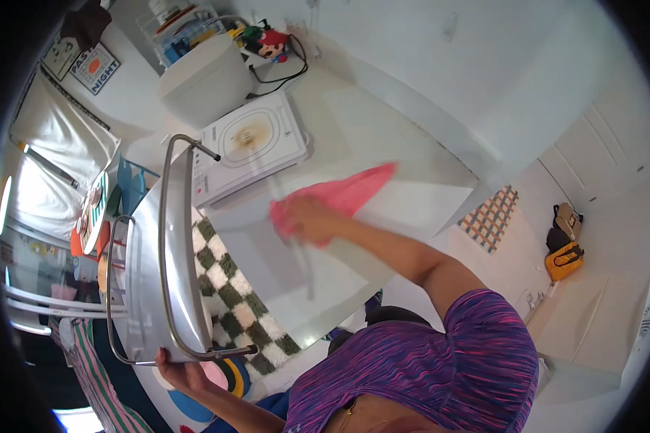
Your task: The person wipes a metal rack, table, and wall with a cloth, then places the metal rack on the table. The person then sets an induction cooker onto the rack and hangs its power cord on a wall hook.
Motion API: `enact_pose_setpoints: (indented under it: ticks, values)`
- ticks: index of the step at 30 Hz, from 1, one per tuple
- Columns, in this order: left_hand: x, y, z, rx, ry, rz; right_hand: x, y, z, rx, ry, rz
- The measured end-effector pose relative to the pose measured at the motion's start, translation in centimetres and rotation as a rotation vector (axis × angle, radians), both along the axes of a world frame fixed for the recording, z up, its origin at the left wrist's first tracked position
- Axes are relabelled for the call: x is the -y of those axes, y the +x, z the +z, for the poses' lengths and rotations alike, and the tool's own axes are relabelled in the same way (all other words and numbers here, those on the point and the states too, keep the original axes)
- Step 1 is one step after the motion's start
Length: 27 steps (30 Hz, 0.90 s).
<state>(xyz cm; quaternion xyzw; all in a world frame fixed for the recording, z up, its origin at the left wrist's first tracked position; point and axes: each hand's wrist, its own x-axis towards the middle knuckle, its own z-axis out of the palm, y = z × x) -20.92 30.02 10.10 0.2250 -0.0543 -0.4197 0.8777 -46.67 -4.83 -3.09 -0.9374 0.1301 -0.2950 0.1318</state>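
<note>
WALLS: white wall (426, 65); white panelling (607, 148) at right; poster (95, 68) lettered NIGHT at upper left | LIGHT: bright glow through pale curtain (76, 148) | FURNITURE: table (87, 243) with blue chair (130, 189) beside it | FLOOR: pale floor (527, 220); dark-green-and-white checkered rug (227, 289); smaller orange-patterned mat (490, 219) farther right

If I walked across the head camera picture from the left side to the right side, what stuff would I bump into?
The "PAST NIGHT" poster → the shiny metal rack → the pink cloth → the orange-checked mat → the yellow-orange bag.
</note>
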Motion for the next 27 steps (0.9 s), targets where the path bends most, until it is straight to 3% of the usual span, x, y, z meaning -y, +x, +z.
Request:
enact_pose_setpoints:
  ticks: [2,4,6,7,8,9,10,11,13,15,20,22,23,25,27]
  values:
    - [0.9,-0.5,0.5,0.023,-0.006,-0.034,-2.1,-0.7,-0.5,0.078,-0.157,-0.113]
    - [1.1,-0.4,0.3,0.022,-0.027,-0.048,0.3,-3.5,-1.0,0.082,-0.066,-0.074]
    - [1.2,-0.7,0.2,0.004,-0.021,-0.067,3.4,-9.1,-1.8,-0.068,0.171,-0.282]
    - [1.3,-0.8,0.1,-0.005,-0.017,-0.084,3.9,-12.3,-1.6,0.088,0.196,-0.442]
    - [1.5,-0.9,0.0,-0.012,-0.023,-0.08,5.4,-15.2,-2.8,0.043,0.097,-0.589]
    - [1.7,-1.1,-0.1,0.007,0.003,-0.062,7.2,-17.7,-1.9,0.093,-0.19,-0.563]
    - [1.7,-1.3,-0.3,0.024,0.034,-0.043,9.0,-19.2,-2.9,-0.342,0.044,-0.897]
    - [1.5,-1.5,-0.5,0.016,0.039,-0.035,9.5,-18.8,-1.5,-0.351,0.043,-0.889]
    - [2.0,-1.8,-0.8,-0.001,-0.014,-0.067,10.7,-17.6,2.4,0.052,-0.105,-1.06]
    - [2.9,-2.9,0.0,0.003,0.023,-0.07,11.9,-13.5,6.5,0.123,-0.175,-0.959]
    - [2.5,-1.7,-1.6,0.003,0.147,0.014,24.3,-5.5,7.6,0.076,-0.416,-0.863]
    - [2.7,-1.3,-1.7,0.026,0.121,-0.007,29.2,-4.2,7.1,-0.276,-0.936,-0.988]
    - [1.5,0.0,-2.9,-0.005,0.141,0.018,31.8,-4.5,5.9,-0.264,-0.943,-0.99]
    - [2.1,-0.3,-3.3,0.059,0.154,0.042,35.7,-6.5,3.3,-0.527,-0.702,-0.956]
    - [3.2,-0.7,-2.8,-0.097,0.194,0.078,33.3,-7.7,3.6,-0.614,-0.74,-0.945]
